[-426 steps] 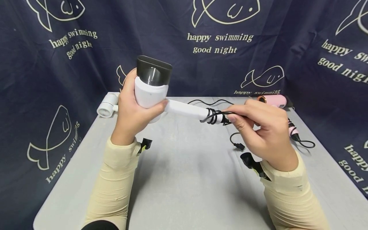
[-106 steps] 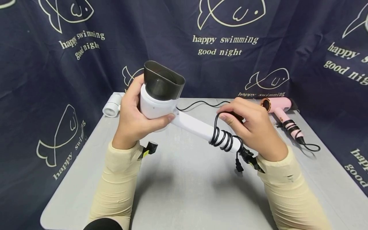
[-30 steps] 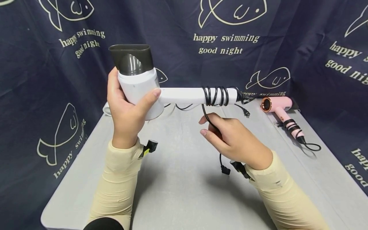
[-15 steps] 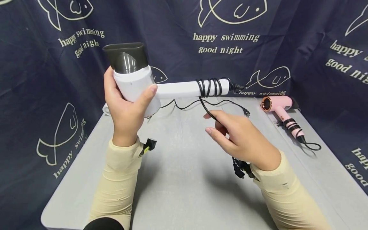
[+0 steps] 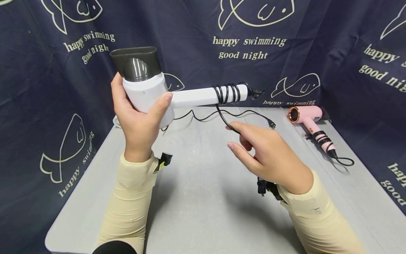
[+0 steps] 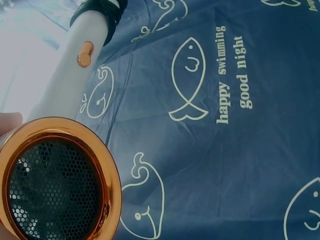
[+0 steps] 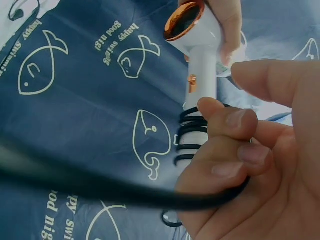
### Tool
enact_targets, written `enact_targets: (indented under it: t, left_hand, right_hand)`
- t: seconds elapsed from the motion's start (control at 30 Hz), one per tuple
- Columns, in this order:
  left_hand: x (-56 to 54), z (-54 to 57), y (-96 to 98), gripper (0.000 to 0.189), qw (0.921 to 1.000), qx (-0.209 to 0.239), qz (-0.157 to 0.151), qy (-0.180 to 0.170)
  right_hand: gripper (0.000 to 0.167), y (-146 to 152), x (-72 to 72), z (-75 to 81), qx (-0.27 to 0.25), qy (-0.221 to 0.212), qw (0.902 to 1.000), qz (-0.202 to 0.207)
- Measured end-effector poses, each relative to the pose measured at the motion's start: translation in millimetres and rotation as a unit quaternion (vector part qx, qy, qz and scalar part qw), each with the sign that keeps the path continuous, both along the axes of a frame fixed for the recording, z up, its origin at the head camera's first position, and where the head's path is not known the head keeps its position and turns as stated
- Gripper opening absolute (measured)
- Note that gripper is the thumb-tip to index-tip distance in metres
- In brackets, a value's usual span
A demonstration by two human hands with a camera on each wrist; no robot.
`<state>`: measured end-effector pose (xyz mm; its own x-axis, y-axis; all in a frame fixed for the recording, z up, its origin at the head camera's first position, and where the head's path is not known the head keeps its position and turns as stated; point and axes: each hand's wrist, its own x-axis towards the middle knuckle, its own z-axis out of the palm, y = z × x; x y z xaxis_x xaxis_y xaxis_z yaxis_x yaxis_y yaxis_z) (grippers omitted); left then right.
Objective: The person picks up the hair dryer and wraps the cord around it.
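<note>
My left hand [image 5: 136, 130] grips a white hair dryer [image 5: 146, 93] by its barrel, the dark nozzle [image 5: 139, 68] upward and the handle pointing right, clear of the table. Its copper-rimmed rear grille [image 6: 55, 190] and sliding switch [image 6: 85, 55] face the left wrist camera. Several loops of black cord [image 5: 226, 94] wrap the handle near its end. From there a loose length of cord [image 5: 223, 119] runs to my right hand [image 5: 269, 155], whose fingers curl round it below the handle, the thumb apart. The plug [image 5: 261, 188] hangs below my right wrist.
At the back right lies a pink hair dryer [image 5: 309, 114] with its cord wound round the handle. Another black cord [image 5: 206, 118] snakes along the grey table's [image 5: 196, 197] far side to a plug [image 5: 271, 124]. My left hand mostly hides a white appliance [image 5: 116, 121]. Navy fabric [image 5: 196, 21] surrounds the table.
Over the last second the hair dryer has shifted left and its handle end has risen. Compared with 3.5 seconds ago, the handle is nearly level and my right hand is below it.
</note>
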<state>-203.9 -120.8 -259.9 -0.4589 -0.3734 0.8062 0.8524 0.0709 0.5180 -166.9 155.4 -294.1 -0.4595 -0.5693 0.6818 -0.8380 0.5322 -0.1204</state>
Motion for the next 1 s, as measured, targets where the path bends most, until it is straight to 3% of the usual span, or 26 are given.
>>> enact_targets:
  t: [0.37,0.63,0.77,0.9,1.0]
  left_hand:
    - [-4.2,-2.2,-2.7,0.079,0.9996,-0.001,0.026,0.012]
    - [-15.6,-8.3,-8.3,0.080,0.9976,-0.024,0.064,0.009]
    - [-16.4,-11.2,-9.2,0.079,0.9942,-0.054,0.091,-0.015]
    - [-13.0,-10.9,-8.8,0.078,0.9851,-0.118,0.122,-0.025]
    - [-10.1,-9.5,-7.5,0.077,0.9794,-0.157,0.123,-0.032]
  right_hand:
    - [0.041,-1.4,1.7,-1.3,-0.017,0.021,0.9996,-0.011]
    - [0.038,-2.4,3.4,3.5,-0.027,0.053,0.9980,0.022]
    - [0.033,-3.6,3.8,5.7,-0.042,0.074,0.9956,0.039]
    - [0.030,-6.2,4.5,9.0,-0.076,0.102,0.9907,0.050]
    - [0.030,-8.0,4.8,11.0,-0.109,0.130,0.9842,0.052]
